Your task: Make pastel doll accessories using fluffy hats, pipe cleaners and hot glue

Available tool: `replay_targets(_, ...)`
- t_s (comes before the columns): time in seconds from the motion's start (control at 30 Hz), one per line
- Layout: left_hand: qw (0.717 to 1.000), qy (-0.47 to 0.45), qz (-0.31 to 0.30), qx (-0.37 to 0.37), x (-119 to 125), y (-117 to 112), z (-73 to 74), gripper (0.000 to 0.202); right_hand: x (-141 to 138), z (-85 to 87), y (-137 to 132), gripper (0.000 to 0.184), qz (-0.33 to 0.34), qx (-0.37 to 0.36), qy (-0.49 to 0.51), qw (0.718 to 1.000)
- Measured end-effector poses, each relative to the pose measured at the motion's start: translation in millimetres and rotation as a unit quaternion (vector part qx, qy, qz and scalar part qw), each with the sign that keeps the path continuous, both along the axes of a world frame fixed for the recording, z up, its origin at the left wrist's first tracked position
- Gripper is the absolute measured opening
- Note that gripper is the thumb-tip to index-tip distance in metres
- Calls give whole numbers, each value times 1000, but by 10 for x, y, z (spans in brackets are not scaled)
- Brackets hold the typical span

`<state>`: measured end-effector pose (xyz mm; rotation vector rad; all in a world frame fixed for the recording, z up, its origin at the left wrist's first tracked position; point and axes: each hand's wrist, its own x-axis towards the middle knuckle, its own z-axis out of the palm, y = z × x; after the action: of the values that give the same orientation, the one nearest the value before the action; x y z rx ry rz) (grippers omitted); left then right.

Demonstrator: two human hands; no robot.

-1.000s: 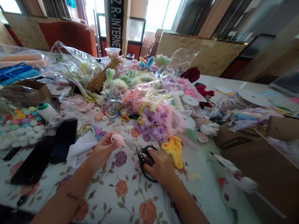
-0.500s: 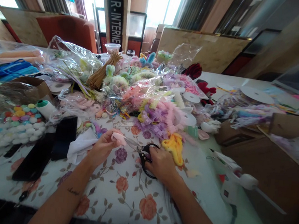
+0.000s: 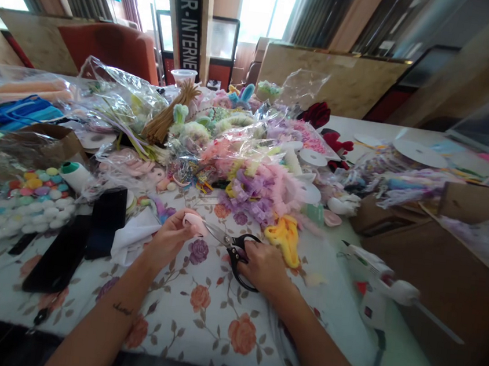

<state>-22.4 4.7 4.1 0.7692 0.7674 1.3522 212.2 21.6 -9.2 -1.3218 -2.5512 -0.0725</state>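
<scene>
Scissors at a pink piece, centre of the frame.

Just left of centre, the left hand (image 3: 168, 239) pinches a small pink piece (image 3: 192, 222) between thumb and fingertips, held a little above the flowered tablecloth (image 3: 195, 323). The right hand (image 3: 264, 266), just right of centre, has its fingers through the black handles of the scissors (image 3: 231, 244). Their blades point left and reach the pink piece; whether they are closed on it is too small to tell. A yellow plush shape (image 3: 284, 239) lies just beside the right hand, a white glue gun (image 3: 380, 284) is at middle right, and a black phone (image 3: 107, 221) lies at middle left.
</scene>
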Motion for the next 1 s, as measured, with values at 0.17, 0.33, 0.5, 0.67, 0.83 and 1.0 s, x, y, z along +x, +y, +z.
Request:
replay_targets(0.17,1000,8,-1,5,-10,4,-23,24,-1,23,-3,9,-1,-11,-15,1000)
replay_targets(0.33,1000,-4,8,-8,27,15,6,28,4,54,22,8,-18,-42,-11,999)
replay_targets(0.5,997,-24,53,-41,62,62,13,29,59,52,88,15,-85,-64,45,993)
replay_targets(0.67,995,-61,77,-26,18,84,-20,25,67,17,103,19,-86,-40,66,993)
replay_targets(0.83,994,-82,32,-58,34,31,52,30,42,-2,89,20,-79,-15,73,994)
replay_targets(1.0,998,34,24,-42,96,12,43,42,52,-14,95,20,-71,-2,89,994)
